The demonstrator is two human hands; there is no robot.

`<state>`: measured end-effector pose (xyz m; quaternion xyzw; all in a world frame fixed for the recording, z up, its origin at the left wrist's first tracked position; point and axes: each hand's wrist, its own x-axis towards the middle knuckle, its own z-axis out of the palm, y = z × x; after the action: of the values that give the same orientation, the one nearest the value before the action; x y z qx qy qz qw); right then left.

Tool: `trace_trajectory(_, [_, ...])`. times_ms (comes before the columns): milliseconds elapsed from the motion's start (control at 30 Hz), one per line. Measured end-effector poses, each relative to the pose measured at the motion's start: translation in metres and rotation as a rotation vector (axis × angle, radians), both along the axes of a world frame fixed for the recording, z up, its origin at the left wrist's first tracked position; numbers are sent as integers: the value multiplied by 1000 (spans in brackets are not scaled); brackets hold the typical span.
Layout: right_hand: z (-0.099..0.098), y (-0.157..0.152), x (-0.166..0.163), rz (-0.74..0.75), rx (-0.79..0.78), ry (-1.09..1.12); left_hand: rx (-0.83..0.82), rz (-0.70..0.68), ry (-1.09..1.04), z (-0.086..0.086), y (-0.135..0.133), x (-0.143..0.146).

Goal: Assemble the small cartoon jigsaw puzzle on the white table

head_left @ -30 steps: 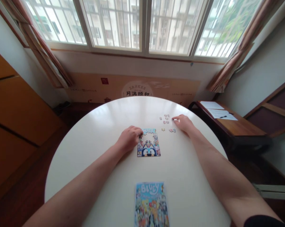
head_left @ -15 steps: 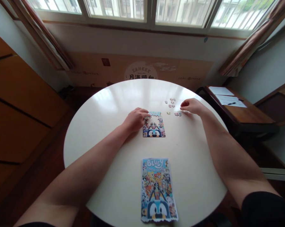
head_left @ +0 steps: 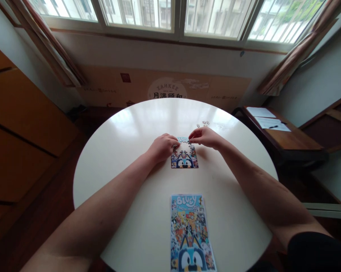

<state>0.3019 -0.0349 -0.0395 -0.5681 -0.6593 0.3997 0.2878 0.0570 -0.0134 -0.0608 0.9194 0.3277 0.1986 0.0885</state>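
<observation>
A small, partly assembled jigsaw puzzle with a blue cartoon dog lies in the middle of the round white table. My left hand rests curled against the puzzle's upper left edge. Over the puzzle's top edge my right hand is pinched, fingertips down; what it pinches is too small to make out. A few loose puzzle pieces lie behind the right hand. Near the table's front edge lies the printed reference picture, titled "Bluey".
A wooden side table with papers and a pen stands at the right. Flat cardboard leans against the wall under the window. A wooden cabinet is at the left. Curtains hang at both window ends.
My right hand has moved left from the loose pieces to the top edge of the puzzle. The left hand has stayed at the puzzle's left edge. The camera has tilted downward.
</observation>
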Motion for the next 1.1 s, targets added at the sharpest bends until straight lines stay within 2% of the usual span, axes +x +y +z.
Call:
trace_trajectory(167, [-10,3,-3,-112,57,37,-1,13,-5,2,-1,-1])
trace_trajectory(433, [-20,2,-25,-103,98,3,14,18,5,0,1,-1])
trace_trajectory(800, [-8,-4,-44,-123,206,-354,12,3,6,-1,3,-2])
trace_trajectory(1100, [-4,-10,-51,-142,191,-436,14,4,-10,-1,2,-2])
